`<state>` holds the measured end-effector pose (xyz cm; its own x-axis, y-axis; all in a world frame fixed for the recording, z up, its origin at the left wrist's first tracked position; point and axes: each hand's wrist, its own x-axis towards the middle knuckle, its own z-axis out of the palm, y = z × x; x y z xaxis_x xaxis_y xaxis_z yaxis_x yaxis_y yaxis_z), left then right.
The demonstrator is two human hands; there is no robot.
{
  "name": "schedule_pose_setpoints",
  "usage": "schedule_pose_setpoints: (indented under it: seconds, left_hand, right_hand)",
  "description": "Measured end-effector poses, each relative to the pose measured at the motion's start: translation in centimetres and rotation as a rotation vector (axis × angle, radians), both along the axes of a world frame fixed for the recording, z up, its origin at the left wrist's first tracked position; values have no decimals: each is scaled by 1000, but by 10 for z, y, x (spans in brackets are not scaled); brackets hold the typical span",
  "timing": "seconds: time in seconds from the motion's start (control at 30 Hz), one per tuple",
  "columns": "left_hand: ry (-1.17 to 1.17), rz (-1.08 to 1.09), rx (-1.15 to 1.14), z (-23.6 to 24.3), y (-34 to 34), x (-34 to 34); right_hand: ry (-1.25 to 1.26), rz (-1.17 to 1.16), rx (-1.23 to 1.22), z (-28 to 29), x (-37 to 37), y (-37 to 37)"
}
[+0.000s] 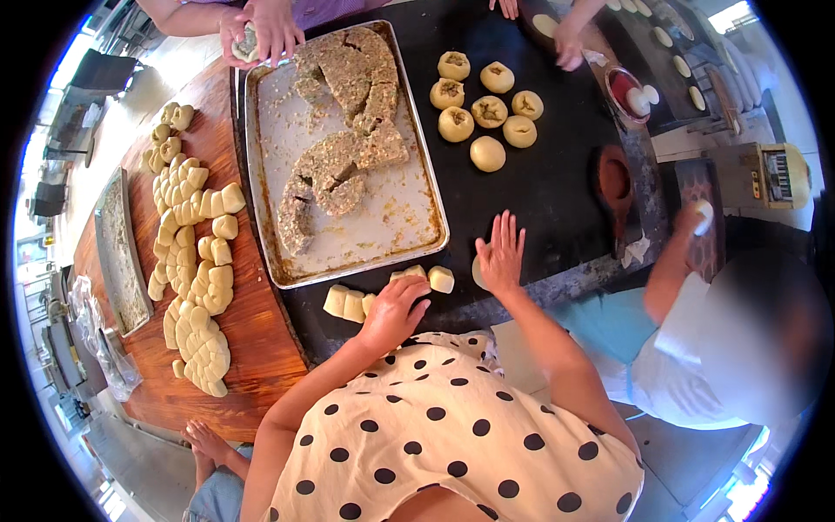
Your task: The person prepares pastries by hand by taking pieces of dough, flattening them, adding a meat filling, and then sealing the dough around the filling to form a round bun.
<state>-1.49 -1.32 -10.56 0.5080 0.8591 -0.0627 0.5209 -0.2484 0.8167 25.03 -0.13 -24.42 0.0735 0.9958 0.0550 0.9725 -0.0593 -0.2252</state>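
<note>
My right hand [501, 261] lies flat, fingers stretched out, on a small dough piece [477, 273] on the black worktop [548, 209]. Only the dough's left edge shows beside the palm. Bent over a short row of cut dough pieces [344, 303], my left hand [391, 315] has its thumb apart from the fingers. One loose dough piece [441, 279] sits just right of its fingertips. Beyond my hands stands a metal tray [365, 254] with a crumbly filling mass [348, 87]. Several round filled buns [489, 111], most with open tops, are grouped to its right.
Many cut dough pieces [196, 270] cover part of the wooden table [261, 365] at left, beside a narrow metal tray [122, 252]. A brown ladle-shaped tool [615, 187] and a red bowl [623, 87] lie right. Other people's hands [261, 30] work opposite; a co-worker [696, 348] is close at right.
</note>
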Motion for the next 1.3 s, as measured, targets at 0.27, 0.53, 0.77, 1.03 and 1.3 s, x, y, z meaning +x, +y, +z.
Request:
schedule_pose_setpoints:
  seconds: [0.27, 0.53, 0.77, 1.03, 1.3]
  left_hand:
    - [-10, 41, -20, -14, 3, 12]
    - [43, 74, -66, 7, 18, 9]
    - [-41, 181, -314, 7, 10, 4]
    - [-230, 388, -639, -7, -3, -19]
    - [-337, 359, -528, -25, -3, -21]
  right_hand:
    - [-6, 44, -19, 10, -25, 34]
    - [27, 21, 42, 2, 15, 45]
    - [168, -65, 158, 5, 22, 33]
    - [810, -546, -55, 4, 34, -43]
    - [476, -118, -320, 32, 47, -20]
